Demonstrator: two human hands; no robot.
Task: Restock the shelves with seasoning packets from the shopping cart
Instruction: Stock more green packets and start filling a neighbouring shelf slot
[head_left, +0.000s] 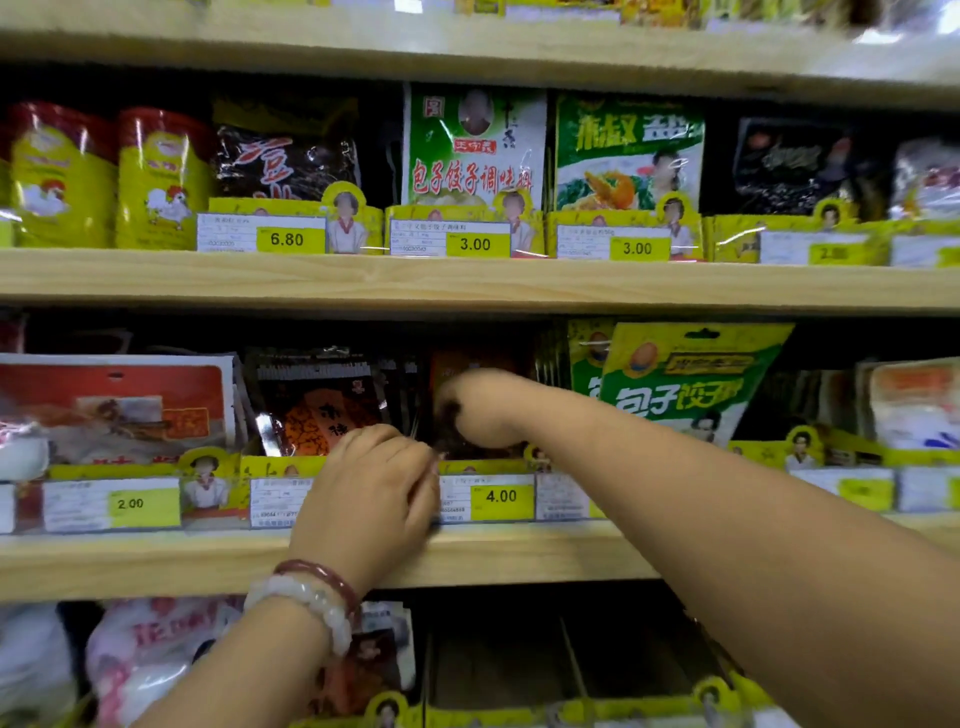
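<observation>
Dark seasoning packets (470, 364) stand in the middle shelf's slot above the 4.00 price tag (501, 496). My right hand (480, 410) reaches into that slot, blurred, with its fingers curled round a dark packet there. My left hand (371, 483), with two bracelets at the wrist, sits at the slot's left front corner. Its curled fingertips pinch the thin upright packet edges (415, 428). A black and orange packet (317, 410) stands in the slot to the left. The shopping cart is out of view.
The wooden shelf edge (519, 556) runs under my hands. Green and yellow packets (675, 384) lean just right of my right forearm, and a red and white packet (114, 410) fills the left slot. Yellow tins (156, 182) and more packets line the shelf above.
</observation>
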